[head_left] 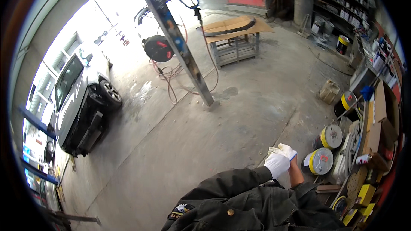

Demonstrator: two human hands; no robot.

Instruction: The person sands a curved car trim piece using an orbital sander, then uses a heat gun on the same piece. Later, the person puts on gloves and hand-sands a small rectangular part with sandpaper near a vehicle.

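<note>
My left hand (277, 165), in a white knit work glove, reaches across in front of my dark jacket and presses against my right hand. Its fingers look closed on the glove there, though most are hidden. My right hand (286, 150) wears a white work glove with a blue edge at the cuff. Below that cuff the wrist (295, 173) is bare, with the jacket sleeve pushed back. The two hands overlap, so how the right fingers are bent does not show.
Yellow-and-black pails (320, 161) stand close to the right of my hands, beside a cluttered bench with cardboard boxes (382, 122). Ahead are a steel post (184, 55), a hose reel (158, 48) and a grey table (237, 51). A car (77, 102) missing its bumper stands left.
</note>
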